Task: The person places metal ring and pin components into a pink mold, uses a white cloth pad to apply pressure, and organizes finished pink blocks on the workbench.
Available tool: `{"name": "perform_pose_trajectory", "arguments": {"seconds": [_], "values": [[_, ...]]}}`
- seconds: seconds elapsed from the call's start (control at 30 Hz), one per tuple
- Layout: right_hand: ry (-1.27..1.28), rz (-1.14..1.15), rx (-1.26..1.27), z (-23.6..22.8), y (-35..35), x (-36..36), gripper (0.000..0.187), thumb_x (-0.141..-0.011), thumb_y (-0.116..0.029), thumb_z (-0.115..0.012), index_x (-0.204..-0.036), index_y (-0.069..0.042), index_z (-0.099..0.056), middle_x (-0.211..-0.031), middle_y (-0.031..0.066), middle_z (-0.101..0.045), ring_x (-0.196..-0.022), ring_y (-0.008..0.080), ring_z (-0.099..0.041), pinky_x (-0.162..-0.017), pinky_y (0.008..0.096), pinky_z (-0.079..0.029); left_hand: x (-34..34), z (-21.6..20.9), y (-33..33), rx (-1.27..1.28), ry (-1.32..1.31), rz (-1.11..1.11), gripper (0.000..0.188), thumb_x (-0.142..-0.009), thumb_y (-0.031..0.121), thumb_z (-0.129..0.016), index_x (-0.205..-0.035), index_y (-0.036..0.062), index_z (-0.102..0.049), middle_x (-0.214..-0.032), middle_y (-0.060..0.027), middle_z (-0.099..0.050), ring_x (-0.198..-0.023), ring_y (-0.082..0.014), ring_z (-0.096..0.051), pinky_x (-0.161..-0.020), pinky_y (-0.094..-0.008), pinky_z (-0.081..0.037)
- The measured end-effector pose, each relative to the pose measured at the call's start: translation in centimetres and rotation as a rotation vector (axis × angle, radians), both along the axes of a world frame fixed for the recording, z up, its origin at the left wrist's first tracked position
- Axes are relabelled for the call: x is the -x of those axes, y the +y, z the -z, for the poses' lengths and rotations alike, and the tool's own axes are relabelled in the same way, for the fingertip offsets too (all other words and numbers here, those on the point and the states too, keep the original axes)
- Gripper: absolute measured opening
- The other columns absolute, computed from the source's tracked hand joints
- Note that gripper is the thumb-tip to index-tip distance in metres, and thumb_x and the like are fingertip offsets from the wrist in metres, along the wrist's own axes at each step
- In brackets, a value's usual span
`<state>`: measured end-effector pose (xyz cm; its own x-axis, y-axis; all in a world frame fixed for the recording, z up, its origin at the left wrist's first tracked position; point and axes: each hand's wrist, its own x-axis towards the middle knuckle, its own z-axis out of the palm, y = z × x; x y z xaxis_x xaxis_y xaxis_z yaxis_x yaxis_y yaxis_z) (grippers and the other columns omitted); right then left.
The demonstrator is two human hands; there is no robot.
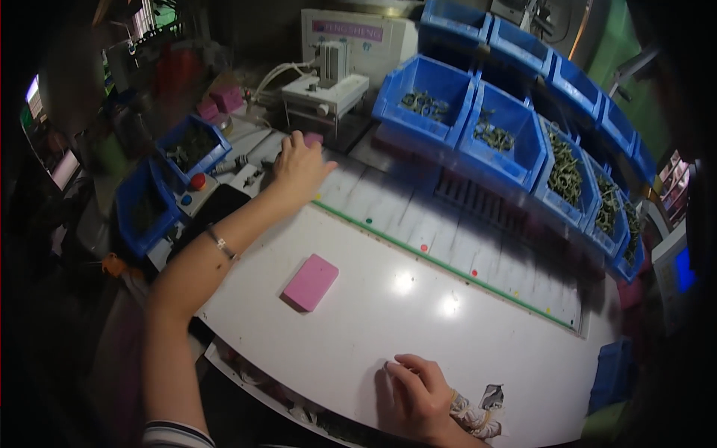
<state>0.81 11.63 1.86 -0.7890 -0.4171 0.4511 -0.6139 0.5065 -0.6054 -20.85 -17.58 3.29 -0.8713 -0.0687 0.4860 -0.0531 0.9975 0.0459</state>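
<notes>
My left hand [299, 166] reaches far forward to the back left of the white worktop [388, 328], its fingers curled on a small pink block [313, 138] next to a small white machine [326, 89]. A bracelet circles that wrist. My right hand [418, 396] rests near the front edge of the worktop, fingers bent and fingertips touching the surface, holding nothing that I can see. A flat pink pad [311, 281] lies on the worktop between both hands, touched by neither.
Blue bins [426, 101] with small green-grey parts line the back and right. Two more blue bins [190, 145] stand at the left by a red button [197, 181]. A green strip [448, 265] with coloured dots crosses the table.
</notes>
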Motion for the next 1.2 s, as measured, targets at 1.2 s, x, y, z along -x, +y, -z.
{"name": "perform_pose_trajectory", "arguments": {"seconds": [1.2], "values": [[0.39,0.119,-0.208,-0.1,1.2,-6.2,0.027,-0.07,-0.017,-0.068,-0.096,-0.009,-0.068,-0.095,0.0028,-0.061,-0.085,0.0176,-0.049,-0.066,0.0266,-0.04,-21.0,-0.1,18.1,-2.393,-0.572,0.089,0.065,-0.092,0.058,-0.023,-0.111,-0.0004,-0.045,-0.088,-0.0102,-0.05,-0.079,-0.0214,-0.057,-0.073,-0.0367,-0.052]]}}
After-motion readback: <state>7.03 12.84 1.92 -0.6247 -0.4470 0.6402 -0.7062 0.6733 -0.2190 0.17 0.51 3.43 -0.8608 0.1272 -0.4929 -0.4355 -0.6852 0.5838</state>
